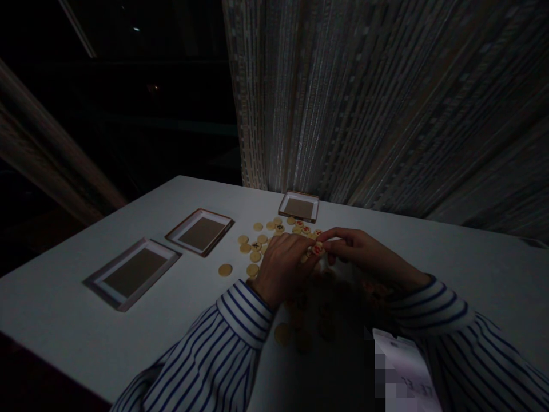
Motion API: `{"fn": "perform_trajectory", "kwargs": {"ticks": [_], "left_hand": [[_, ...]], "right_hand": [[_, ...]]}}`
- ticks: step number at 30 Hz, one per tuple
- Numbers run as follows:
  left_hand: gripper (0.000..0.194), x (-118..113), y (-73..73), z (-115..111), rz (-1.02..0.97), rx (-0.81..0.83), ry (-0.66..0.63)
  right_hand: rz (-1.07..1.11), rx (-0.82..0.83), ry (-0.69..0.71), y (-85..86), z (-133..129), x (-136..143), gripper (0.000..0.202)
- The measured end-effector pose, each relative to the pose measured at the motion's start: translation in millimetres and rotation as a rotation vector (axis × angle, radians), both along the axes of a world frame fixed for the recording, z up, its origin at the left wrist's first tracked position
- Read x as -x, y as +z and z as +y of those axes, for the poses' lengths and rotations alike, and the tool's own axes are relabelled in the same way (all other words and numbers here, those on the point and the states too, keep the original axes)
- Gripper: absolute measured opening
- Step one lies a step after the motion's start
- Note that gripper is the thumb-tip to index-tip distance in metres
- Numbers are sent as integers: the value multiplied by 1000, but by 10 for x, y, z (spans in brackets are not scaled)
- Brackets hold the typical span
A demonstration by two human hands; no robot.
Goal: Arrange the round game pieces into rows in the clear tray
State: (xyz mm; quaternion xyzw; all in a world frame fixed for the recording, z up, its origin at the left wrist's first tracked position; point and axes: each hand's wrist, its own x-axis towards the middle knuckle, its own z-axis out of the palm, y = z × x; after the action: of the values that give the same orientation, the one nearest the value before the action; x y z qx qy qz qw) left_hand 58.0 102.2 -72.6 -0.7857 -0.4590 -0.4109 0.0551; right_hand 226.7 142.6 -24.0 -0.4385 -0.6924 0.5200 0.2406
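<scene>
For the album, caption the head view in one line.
Both hands, left and right, pinch round game discs over a white table beside three shallow trays.

- White table (86, 320), dim light, far corner near the curtain.
- Shallow tray (132, 273), white rim, brown floor, far left.
- Second tray (200, 232), dark rim, brown floor, just right of the first and apart from it.
- Small square box (299, 206), brown inside, at the table's back edge.
- Ribbed grey curtain (386, 103) behind the table.
- Dark window (128, 86) at left.
</scene>
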Motion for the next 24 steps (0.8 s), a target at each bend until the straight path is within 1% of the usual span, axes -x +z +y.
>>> {"fn": "perform_trajectory", "kwargs": {"ticks": [7, 12, 15, 18, 21, 24], "left_hand": [[20, 6, 8, 6, -41, 12, -58], [20, 3, 24, -7, -156, 78, -79], [21, -17, 33, -5, -313, 181, -108], [19, -50, 45, 7, -559, 348, -187], [22, -76, 65, 16, -811, 529, -270], [23, -85, 104, 9, -940, 658, -301]], "right_hand": [[2, -35, -9, 30, -1, -28, 26], [14, -76, -19, 67, 5, -43, 21], [10, -107, -40, 62, 7, -45, 21], [9, -124, -66, 58, -1, -40, 25], [-2, -123, -75, 73, -18, -33, 27], [-22, -139, -64, 86, -38, -28, 28]]}}
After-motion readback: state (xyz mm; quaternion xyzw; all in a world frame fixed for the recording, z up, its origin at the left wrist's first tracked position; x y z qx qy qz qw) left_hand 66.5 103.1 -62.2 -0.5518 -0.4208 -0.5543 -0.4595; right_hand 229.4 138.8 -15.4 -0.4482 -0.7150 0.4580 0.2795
